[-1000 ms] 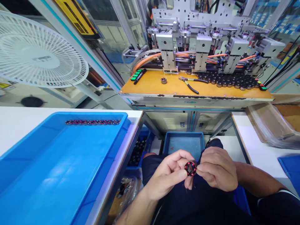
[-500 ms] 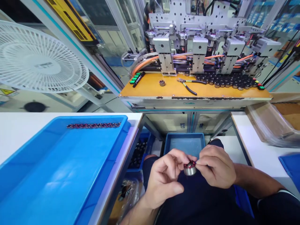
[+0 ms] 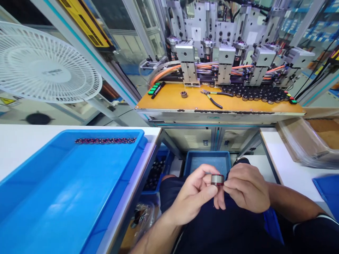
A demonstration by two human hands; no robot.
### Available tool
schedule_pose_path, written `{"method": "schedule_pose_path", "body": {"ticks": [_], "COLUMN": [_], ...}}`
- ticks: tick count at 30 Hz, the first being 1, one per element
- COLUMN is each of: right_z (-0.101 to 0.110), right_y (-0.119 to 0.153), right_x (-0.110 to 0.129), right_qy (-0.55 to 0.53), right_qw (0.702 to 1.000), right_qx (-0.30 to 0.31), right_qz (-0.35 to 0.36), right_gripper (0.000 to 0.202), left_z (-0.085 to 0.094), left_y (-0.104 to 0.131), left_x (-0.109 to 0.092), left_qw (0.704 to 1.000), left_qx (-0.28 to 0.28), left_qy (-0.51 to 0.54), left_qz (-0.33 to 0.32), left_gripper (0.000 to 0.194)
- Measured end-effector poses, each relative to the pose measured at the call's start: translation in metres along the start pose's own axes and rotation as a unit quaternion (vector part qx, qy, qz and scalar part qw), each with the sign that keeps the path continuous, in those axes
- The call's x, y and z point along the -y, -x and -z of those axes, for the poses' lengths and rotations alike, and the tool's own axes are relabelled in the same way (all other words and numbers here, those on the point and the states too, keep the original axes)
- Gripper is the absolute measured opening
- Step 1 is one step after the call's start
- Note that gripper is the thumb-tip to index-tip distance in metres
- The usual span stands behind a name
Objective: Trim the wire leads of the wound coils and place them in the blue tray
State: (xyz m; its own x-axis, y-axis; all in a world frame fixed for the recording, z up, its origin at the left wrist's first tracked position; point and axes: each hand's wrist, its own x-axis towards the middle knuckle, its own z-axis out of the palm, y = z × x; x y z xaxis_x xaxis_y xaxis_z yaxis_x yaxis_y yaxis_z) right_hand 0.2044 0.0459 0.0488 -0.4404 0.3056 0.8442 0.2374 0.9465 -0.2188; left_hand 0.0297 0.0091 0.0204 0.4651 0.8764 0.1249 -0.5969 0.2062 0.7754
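Observation:
Above my lap I hold a small motor stator (image 3: pixel 217 179), a silvery ring with dark red windings showing along its lower edge and a little red on top. My left hand (image 3: pixel 197 194) is closed on its left side, thumb at the front and index finger over the top, other fingers partly behind. My right hand (image 3: pixel 246 187) is closed in a pinch at the stator's lower right edge. Its thumb and index fingertips touch there; any fine wire between them is too small to see. Similar red-wound stators (image 3: pixel 106 141) line the far side of the blue tray (image 3: pixel 66 183) at left.
Ahead stands a machine (image 3: pixel 209 53) with an orange worktop (image 3: pixel 164 102), bearing cutting pliers (image 3: pixel 212 98), a marker (image 3: pixel 158 90), one loose stator (image 3: pixel 183 94) and many dark ones (image 3: pixel 254 93). A white fan (image 3: pixel 53 70) is at left, a plastic-wrapped carton (image 3: pixel 309 141) at right.
The stator has been turned over, its red windings going from top to bottom. My left thumb has closed onto it. Behind, the machine's upper plate looks different, with its parts shifted.

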Motion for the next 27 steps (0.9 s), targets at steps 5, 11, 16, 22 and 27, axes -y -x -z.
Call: {"method": "schedule_pose_path", "body": {"ticks": [5,11,16,22,27], "right_z": [0.000,-0.002,-0.002,-0.001,0.001], "right_y": [-0.009,-0.010,-0.011,-0.013,-0.016], "right_x": [0.004,0.006,0.004,0.004,0.007], "right_qy": [0.018,-0.031,-0.043,-0.049,-0.110], "right_qw": [0.998,0.997,0.998,0.996,0.983], "right_qx": [-0.013,-0.027,-0.018,-0.034,-0.026], "right_qz": [-0.065,-0.066,-0.039,-0.059,-0.144], "right_gripper": [0.012,0.011,0.014,0.009,0.011], "left_z": [-0.003,-0.004,-0.002,0.000,-0.002], "left_y": [0.003,-0.003,-0.006,-0.001,-0.005], "left_x": [-0.005,-0.010,-0.005,-0.003,-0.008], "left_qw": [0.996,0.990,0.995,1.000,0.991], "left_qx": [-0.044,-0.095,0.002,0.004,-0.068], "left_qy": [-0.016,0.042,0.060,0.029,0.053], "left_qz": [-0.075,-0.100,0.080,-0.006,-0.105], "left_gripper": [0.021,0.033,0.045,0.015,0.028]}}
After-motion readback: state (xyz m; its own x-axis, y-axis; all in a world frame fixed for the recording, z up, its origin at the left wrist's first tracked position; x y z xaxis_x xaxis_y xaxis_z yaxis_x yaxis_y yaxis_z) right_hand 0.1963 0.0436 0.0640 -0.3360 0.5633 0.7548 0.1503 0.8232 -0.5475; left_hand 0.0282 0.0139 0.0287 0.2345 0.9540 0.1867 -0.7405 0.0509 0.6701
